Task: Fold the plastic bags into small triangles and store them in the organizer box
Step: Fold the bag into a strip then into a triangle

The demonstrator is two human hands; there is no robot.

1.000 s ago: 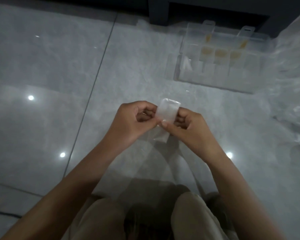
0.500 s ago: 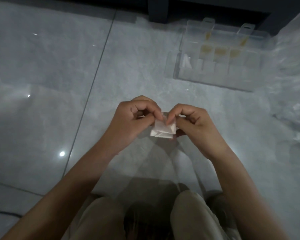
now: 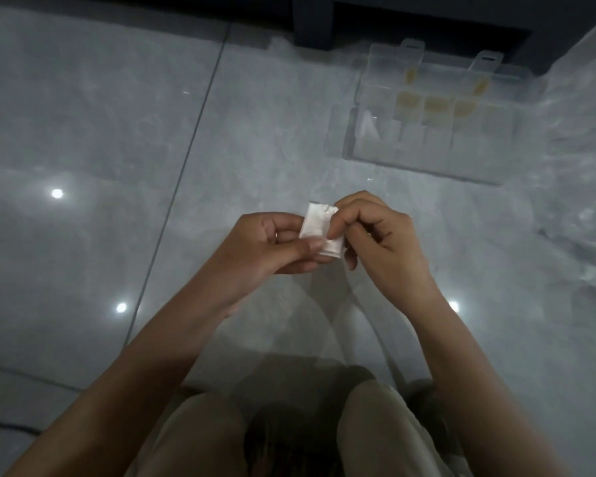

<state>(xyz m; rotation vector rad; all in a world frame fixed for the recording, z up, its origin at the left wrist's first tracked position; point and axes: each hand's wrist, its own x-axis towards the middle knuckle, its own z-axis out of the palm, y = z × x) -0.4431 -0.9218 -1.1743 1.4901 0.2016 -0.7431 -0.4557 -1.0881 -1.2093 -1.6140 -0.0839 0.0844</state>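
Plastic, the small white folded bag (image 3: 320, 232) had lifted back upright between my pinching left hand (image 3: 272, 242) and right hand (image 3: 379, 235), near the clear compartmented organizer box (image 3: 430, 132), its last flap untucked again.

Both hands, left (image 3: 272, 242) and right (image 3: 379, 235), pinched a folded bag (image 3: 319, 225) above the floor (image 3: 117, 132); the box (image 3: 437, 132) lay beyond.

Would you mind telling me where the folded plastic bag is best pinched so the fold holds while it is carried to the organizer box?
Probably pinch the folded plastic bag flat across its lower layered edge, thumb on top and fingers beneath, from the near side, much as the left hand does. It is a thin, flat packet, and its loose layers meet there. The right hand holds only the upper corner. The organizer box lies ahead.
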